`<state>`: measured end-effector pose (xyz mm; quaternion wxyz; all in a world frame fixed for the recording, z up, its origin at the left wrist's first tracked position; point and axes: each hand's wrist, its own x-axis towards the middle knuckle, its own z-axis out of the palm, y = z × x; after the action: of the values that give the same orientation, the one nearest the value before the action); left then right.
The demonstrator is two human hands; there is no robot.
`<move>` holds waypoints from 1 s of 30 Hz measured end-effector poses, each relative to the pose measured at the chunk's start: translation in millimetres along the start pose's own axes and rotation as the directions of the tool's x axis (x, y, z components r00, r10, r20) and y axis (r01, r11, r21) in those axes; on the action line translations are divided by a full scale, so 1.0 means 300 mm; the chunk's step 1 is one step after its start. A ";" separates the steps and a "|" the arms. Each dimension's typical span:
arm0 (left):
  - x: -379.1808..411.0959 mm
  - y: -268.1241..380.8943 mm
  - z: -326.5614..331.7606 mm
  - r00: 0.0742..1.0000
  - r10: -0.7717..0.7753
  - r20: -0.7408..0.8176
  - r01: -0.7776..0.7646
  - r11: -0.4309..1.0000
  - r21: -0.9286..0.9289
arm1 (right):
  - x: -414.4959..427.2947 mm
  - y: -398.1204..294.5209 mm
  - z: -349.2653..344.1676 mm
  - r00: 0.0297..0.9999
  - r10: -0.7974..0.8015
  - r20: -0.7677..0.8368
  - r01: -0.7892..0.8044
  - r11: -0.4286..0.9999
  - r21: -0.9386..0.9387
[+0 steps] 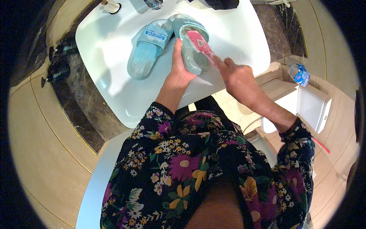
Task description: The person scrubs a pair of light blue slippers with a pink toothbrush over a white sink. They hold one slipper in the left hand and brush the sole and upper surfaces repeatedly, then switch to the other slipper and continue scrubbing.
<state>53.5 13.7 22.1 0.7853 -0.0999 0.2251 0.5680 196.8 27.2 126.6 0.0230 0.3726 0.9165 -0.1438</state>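
Observation:
My left hand (180, 67) grips a light blue slide sandal (191, 58) by its side and heel, holding it over a white washbasin (114, 86). In my right hand (238, 78) is the handle of a pink brush (198, 42). Its head lies over the sandal's footbed, by the opening under the strap; the bristles are hidden beneath it. To the left, a matching slide sandal (145, 53) rests in the basin with its strap side up and printed writing across the strap. The toe ends of the two sandals meet near the back.
A chrome tap (153, 4) stands at the basin's back. Dark bottles (58, 71) sit on the marble counter (85, 111) at left. Rightward, a blue packet (299, 75) lies above a toilet with its white lid (313, 107) raised. Something black (223, 4) overhangs the basin's far edge.

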 end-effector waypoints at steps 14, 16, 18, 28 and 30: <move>-0.020 -0.004 0.012 1.000 -0.027 0.009 0.027 1.000 0.008 | -0.023 -0.025 -0.015 0.994 0.032 -0.101 -0.016 0.988 0.156; -0.003 -0.017 0.026 0.999 -0.027 -0.019 0.026 0.999 -0.041 | 0.024 -0.002 0.025 0.988 0.014 -0.151 0.006 0.992 0.128; 0.000 -0.013 0.025 0.998 -0.056 0.016 0.057 0.995 -0.083 | 0.140 0.049 0.123 0.984 -0.011 -0.178 0.014 1.000 0.017; 0.004 -0.011 0.007 0.999 -0.036 0.006 0.036 0.999 -0.004 | 0.003 0.009 -0.013 0.999 0.041 -0.014 -0.039 0.994 0.099; 0.011 -0.015 -0.003 0.997 -0.048 0.058 0.052 0.995 -0.081 | 0.084 0.035 0.050 0.997 -0.010 -0.081 0.015 0.998 0.065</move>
<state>58.2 14.8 19.3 0.8005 -0.1219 0.1770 0.5595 184.8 47.2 105.9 -0.0271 0.3729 0.9138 -0.1587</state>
